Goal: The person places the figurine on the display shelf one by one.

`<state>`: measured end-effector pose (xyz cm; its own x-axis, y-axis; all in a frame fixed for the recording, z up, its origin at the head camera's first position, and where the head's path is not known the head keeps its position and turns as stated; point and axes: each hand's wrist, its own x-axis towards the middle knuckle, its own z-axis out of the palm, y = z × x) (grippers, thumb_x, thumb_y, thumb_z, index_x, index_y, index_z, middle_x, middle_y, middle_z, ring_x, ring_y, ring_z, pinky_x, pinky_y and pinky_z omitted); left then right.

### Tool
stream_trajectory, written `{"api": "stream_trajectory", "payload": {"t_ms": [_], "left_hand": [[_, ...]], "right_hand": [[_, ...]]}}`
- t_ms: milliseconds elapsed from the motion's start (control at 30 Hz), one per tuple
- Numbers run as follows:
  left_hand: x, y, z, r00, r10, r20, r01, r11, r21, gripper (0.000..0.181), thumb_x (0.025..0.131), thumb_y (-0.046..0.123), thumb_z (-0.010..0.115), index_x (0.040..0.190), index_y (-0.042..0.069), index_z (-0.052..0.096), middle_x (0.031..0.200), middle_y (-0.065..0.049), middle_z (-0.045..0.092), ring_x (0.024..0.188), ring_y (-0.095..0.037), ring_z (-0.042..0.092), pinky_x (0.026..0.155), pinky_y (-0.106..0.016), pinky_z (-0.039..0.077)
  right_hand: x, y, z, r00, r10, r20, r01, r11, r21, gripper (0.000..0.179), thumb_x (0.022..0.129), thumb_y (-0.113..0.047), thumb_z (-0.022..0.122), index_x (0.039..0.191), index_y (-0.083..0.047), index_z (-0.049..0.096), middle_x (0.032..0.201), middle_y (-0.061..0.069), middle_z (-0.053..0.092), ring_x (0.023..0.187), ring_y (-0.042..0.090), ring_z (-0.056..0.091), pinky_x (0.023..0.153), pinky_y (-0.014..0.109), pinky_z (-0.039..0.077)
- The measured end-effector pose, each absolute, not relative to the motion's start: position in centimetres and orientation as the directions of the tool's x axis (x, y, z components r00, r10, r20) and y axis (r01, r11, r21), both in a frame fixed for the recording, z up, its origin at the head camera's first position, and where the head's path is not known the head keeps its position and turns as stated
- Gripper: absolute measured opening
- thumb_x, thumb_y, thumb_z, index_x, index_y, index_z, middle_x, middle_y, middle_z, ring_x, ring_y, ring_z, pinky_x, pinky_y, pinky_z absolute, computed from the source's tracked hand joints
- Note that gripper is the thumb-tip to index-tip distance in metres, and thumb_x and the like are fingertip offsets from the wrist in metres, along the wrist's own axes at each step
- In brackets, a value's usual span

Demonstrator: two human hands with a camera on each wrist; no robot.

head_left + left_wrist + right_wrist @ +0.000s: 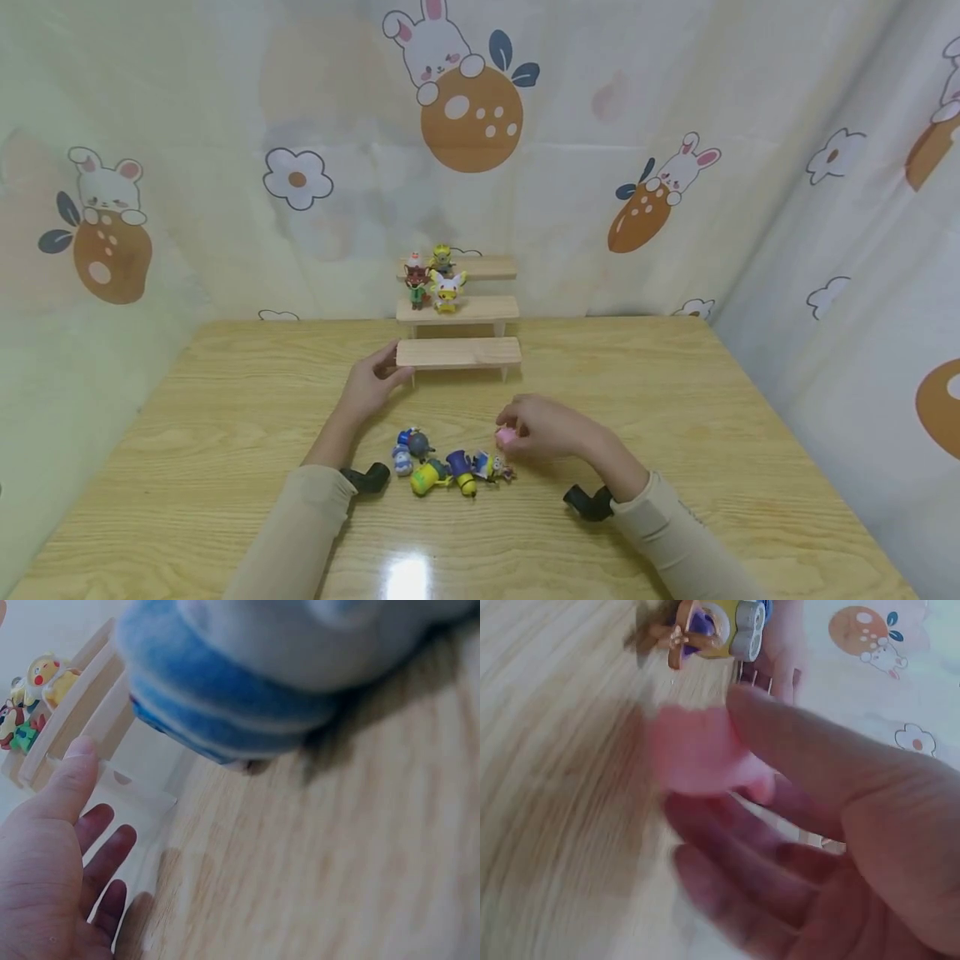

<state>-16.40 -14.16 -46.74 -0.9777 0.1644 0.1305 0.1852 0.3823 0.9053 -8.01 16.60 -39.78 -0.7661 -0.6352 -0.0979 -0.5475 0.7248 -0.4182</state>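
My left hand (pixel 370 387) is at the left end of the lowest step of a wooden tiered display stand (pixel 458 352), pinching that end with the thumb in front. The left wrist view shows the thumb on the step and the lower fingers spread loosely; the index finger is hidden. My right hand (pixel 551 429) pinches a small pink figurine (pixel 697 750) between thumb and fingers, just above the table. Left of it lie several toy figurines, among them a purple-and-yellow one (pixel 462 472), a yellow-green one (pixel 427 477) and a blue-and-white one (pixel 402 460).
On the stand's upper steps, a fox figurine (pixel 417 287) and a white-and-yellow figurine (pixel 447 292) stand at the left, with more behind them. Black wrist mounts (pixel 588 502) sit by both sleeves. A printed curtain (pixel 570 208) hangs behind the wooden table (pixel 675 400).
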Motion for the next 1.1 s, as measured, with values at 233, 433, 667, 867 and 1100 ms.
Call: {"api": "stream_trajectory", "payload": {"t_ms": [233, 433, 667, 867, 1100], "left_hand": [[-16.4, -14.1, -46.6, -0.978, 0.167, 0.126, 0.182, 0.382, 0.906, 0.077, 0.085, 0.043, 0.068, 0.148, 0.013, 0.035, 0.129, -0.013, 0.060, 0.112, -0.027, 0.062, 0.093, -0.042, 0.052], [-16.5, -14.0, -46.7, -0.977, 0.163, 0.138, 0.193, 0.397, 0.897, 0.076, 0.085, 0.043, 0.068, 0.147, 0.014, 0.036, 0.127, -0.013, 0.061, 0.112, -0.028, 0.061, 0.094, -0.043, 0.051], [-16.5, -14.2, -46.6, -0.978, 0.159, 0.132, 0.186, 0.393, 0.901, 0.078, 0.084, 0.047, 0.068, 0.147, 0.015, 0.037, 0.129, -0.012, 0.060, 0.114, -0.028, 0.060, 0.096, -0.044, 0.049], [-16.5, -14.2, -46.7, -0.976, 0.168, 0.140, 0.196, 0.384, 0.902, 0.077, 0.085, 0.044, 0.068, 0.147, 0.013, 0.035, 0.131, -0.013, 0.059, 0.116, -0.029, 0.059, 0.099, -0.044, 0.048], [-16.0, -13.9, -46.2, -0.975, 0.167, 0.144, 0.199, 0.391, 0.899, 0.075, 0.086, 0.041, 0.068, 0.147, 0.012, 0.036, 0.130, -0.014, 0.059, 0.117, -0.030, 0.058, 0.100, -0.045, 0.046]], "right_hand": [[-8.7, 16.7, -40.3, -0.755, -0.641, 0.137, -0.653, 0.718, -0.240, 0.020, 0.083, -0.012, 0.074, 0.102, -0.011, 0.070, 0.103, 0.002, 0.058, 0.092, 0.016, 0.061, 0.080, 0.031, 0.054], [-8.8, 17.2, -40.7, -0.721, -0.677, 0.150, -0.690, 0.680, -0.247, 0.017, 0.081, -0.009, 0.075, 0.097, -0.011, 0.069, 0.098, 0.000, 0.058, 0.090, 0.015, 0.059, 0.081, 0.028, 0.053], [-8.4, 17.8, -40.6, -0.713, -0.696, 0.077, -0.690, 0.679, -0.252, 0.014, 0.081, -0.013, 0.075, 0.094, -0.015, 0.071, 0.098, -0.002, 0.054, 0.089, 0.011, 0.053, 0.077, 0.027, 0.049], [-8.2, 17.7, -40.7, -0.731, -0.676, 0.094, -0.672, 0.688, -0.275, 0.035, 0.084, -0.009, 0.069, 0.119, -0.010, 0.062, 0.106, 0.005, 0.058, 0.094, 0.015, 0.054, 0.081, 0.031, 0.050], [-7.7, 17.6, -40.5, -0.781, -0.620, 0.073, -0.612, 0.738, -0.284, 0.047, 0.078, -0.015, 0.076, 0.119, 0.000, 0.059, 0.110, 0.011, 0.057, 0.095, 0.019, 0.057, 0.082, 0.032, 0.052]]}}
